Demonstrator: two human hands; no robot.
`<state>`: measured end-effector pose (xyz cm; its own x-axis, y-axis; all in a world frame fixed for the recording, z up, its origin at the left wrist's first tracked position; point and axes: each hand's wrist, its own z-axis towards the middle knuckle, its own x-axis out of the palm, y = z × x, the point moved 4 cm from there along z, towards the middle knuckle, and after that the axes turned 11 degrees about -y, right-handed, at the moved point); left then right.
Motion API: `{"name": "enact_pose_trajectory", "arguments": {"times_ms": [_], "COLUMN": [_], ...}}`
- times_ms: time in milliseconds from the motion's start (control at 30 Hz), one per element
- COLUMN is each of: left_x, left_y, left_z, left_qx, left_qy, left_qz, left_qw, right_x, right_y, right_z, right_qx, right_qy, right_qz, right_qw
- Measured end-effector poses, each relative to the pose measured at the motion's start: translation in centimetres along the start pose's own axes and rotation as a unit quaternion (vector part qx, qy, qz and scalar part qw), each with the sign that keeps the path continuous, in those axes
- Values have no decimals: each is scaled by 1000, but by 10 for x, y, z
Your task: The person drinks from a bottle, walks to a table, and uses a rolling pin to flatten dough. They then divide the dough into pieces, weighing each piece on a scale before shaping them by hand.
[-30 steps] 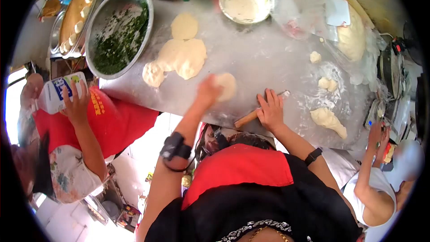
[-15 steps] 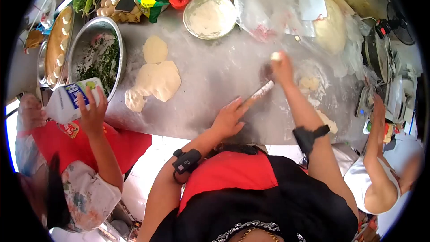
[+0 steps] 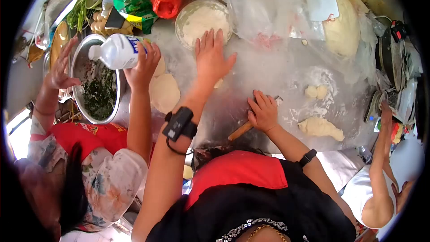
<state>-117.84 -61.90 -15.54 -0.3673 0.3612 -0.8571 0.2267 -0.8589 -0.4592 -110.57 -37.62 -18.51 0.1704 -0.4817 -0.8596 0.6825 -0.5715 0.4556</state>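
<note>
My left hand (image 3: 212,62) reaches out with fingers spread, its fingertips over the near rim of a bowl of flour (image 3: 186,22). Beside its wrist a small piece of dough (image 3: 218,83) lies on the steel table. My right hand (image 3: 264,111) rests across the middle of a wooden rolling pin (image 3: 241,131), fingers stretched out over it. To the right of that hand are two small dough balls (image 3: 316,92) in scattered flour and a longer lump of dough (image 3: 320,128). Flattened dough rounds (image 3: 164,93) lie left of my left forearm, partly hidden.
At left a person tilts a white bottle (image 3: 118,52) over a metal basin (image 3: 117,103) of chopped greens. Plastic sheeting (image 3: 264,4) and a large mass of dough (image 3: 342,31) lie at the back right. Another person's arm (image 3: 383,148) shows at far right.
My left hand has left the rolling pin for the flour bowl. My right hand has come down onto the pin. The person at left has raised and tipped the bottle over the basin.
</note>
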Motion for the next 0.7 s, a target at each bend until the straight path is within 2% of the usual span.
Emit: {"name": "enact_pose_trajectory", "arguments": {"times_ms": [33,133,200,300,400,500,600,700], "left_x": [6,-16,-30,-16,24,36,43,33], "left_y": [3,-4,-8,-7,33,25,17,14], "left_z": [12,9,-38,-94,-117,-76,-87,-85], "left_qx": [-27,-94,-57,50,7,-6,117,133], "left_qy": [50,78,-138,-71,-19,11,42,70], "left_qz": [12,-104,-181,91,-63,-84,34,13], "left_qw": [998,987,972,992,998,996,992,989], "right_x": [0,2,-3,-1,4,2,1,6], "right_y": [-2,-5,-6,-6,-7,-4,-3,-2], "right_z": [2,1,2,0,-2,-3,-2,3], "right_qx": [0,2,6,9,3,2,-4,19], "right_qy": [-3,-16,-35,-40,-43,-38,-37,-35], "right_qz": [-2,-8,9,12,-6,-5,-5,-24], "right_qw": [1000,1000,999,999,999,999,999,999]}}
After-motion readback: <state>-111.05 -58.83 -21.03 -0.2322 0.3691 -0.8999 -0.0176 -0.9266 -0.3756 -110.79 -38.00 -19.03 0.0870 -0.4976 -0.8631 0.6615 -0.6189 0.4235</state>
